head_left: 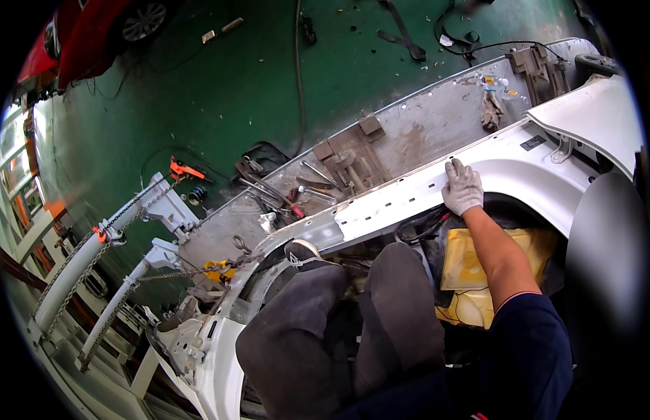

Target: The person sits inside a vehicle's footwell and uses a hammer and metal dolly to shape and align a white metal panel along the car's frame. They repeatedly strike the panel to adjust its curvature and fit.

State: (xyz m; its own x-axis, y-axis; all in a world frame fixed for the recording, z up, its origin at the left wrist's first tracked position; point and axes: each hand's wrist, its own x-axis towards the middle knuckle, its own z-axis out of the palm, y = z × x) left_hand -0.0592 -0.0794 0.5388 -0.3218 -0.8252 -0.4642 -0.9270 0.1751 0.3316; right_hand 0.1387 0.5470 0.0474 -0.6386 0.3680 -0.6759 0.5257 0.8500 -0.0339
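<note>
My right hand [461, 186], in a light grey work glove, lies flat on the upper rail of a white car fender [409, 196], fingers stretched toward the rail's far edge. It holds nothing. The bare forearm runs back to a navy sleeve [531, 343] at the lower right. My left hand is out of the picture. My legs in dark grey trousers [339, 322] reach into the open engine bay, with one shoe [301, 250] near the fender's front end.
Beyond the fender runs a grey steel platform [423, 129] carrying several wrenches and hand tools [272, 190], metal clamps [349, 155] and a spare glove [490, 110]. Chains [76, 276] and white posts stand at the left. A yellow part [465, 269] sits in the bay. A red car [76, 35] stands on the green floor.
</note>
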